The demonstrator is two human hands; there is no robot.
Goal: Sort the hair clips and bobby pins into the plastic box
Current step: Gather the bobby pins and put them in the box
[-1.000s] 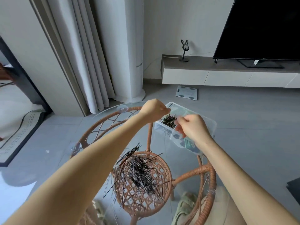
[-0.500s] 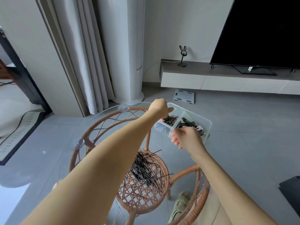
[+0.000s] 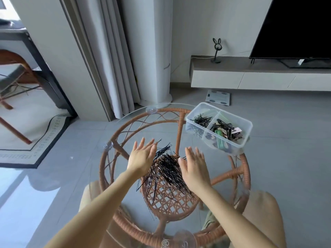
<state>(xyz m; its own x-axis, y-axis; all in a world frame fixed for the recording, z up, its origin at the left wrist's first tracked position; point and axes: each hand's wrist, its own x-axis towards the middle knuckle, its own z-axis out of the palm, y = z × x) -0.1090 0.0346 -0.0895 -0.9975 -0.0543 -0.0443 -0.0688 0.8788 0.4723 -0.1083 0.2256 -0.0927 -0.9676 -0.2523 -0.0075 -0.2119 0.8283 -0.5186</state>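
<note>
A heap of black bobby pins lies on the round glass table top. My left hand is flat and open on the heap's left side. On the right side my right hand is also open, fingers spread. Neither hand holds anything. A clear plastic box stands at the table's far right edge. Its left compartment holds bobby pins; its right compartment holds hair clips in black, green and pink.
The glass rests on a rattan frame with suction cups. A curtain, a white column, a scale on the floor, a TV bench and a TV stand beyond. My knees show below the table.
Both hands have come back from the plastic box to the heap of bobby pins and now lie open on either side of it. The camera has tilted down.
</note>
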